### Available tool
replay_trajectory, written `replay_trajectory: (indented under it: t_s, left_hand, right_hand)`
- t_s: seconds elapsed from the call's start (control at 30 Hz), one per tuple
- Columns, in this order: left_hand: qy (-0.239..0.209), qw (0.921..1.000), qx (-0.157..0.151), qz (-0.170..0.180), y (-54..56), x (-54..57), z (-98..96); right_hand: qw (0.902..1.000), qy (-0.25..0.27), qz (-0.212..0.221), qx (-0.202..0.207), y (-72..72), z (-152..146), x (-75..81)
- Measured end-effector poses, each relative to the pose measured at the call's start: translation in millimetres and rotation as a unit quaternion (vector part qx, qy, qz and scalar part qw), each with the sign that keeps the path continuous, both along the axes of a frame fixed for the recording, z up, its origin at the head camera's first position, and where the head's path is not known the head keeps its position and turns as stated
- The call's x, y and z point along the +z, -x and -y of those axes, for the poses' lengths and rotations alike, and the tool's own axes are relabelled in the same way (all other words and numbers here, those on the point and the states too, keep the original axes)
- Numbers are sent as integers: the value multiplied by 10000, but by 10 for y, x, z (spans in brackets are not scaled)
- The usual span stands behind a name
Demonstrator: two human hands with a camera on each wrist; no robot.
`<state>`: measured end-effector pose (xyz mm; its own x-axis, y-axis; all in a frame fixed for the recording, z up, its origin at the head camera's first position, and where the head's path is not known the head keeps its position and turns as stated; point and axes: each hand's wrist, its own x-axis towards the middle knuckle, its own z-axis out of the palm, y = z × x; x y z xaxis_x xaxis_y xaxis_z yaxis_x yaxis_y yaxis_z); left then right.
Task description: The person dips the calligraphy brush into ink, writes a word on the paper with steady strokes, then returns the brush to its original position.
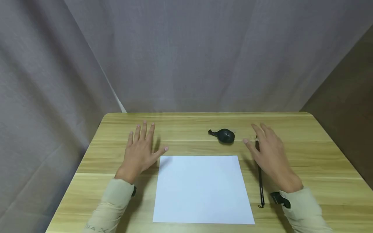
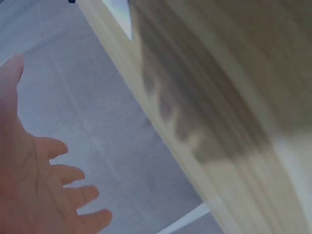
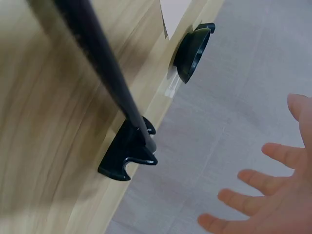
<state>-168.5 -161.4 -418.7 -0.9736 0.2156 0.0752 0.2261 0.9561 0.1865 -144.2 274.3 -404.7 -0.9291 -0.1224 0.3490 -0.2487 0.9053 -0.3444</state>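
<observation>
Both hands are hovering over the worktop (image 1: 186,129), fingers spread apart, gripping nothing.
The right hand (image 1: 271,155) is hanging above the black rod (image 1: 260,181), which is lying between the white sheet (image 1: 204,191) and the worktop's right edge. Its long axis is running from far edge to near edge, its small hook pointing at the near edge; its far end is meeting a dark notched piece (image 3: 124,151), whether resting on it I cannot tell. The left hand (image 1: 140,155) is hovering nearer the left edge. Toward the far edge, a black rounded piece (image 1: 226,136) is pointing its neck leftward. Holding both palms level, clear of rod and sheet, is probably serving best, since brushing the rod could be shifting it.
</observation>
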Motion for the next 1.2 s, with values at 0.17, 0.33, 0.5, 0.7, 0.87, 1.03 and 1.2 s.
replay_trajectory:
  t_s: [0.17,0.33,0.5,0.7,0.87,1.03,1.2]
  left_hand:
    - [187,9986,-492,-97,-44,50,25]
    - [132,9939,-1092,17,-115,102,29]
    - [88,9879,-1526,261,-233,106,57]
    - [102,9822,-1658,877,-367,49,123]
    - [184,9745,-1724,1425,-435,-27,137]
    - [119,9662,-1784,1859,-508,-77,116]
    - [163,9613,-1801,2077,-586,-133,87]
  right_hand:
    - [9993,-15,-277,251,-94,-30,22]
    - [9966,-94,-493,648,-180,-91,-3]
    - [9891,-381,-755,1209,-228,-180,-59]
    - [9751,-825,-1001,1800,-265,-323,-221]
    - [9627,-1342,-915,2165,-363,-479,-353]
    - [9513,-1800,-789,2376,-436,-628,-428]
    - [9371,-2213,-824,2572,-433,-759,-494]
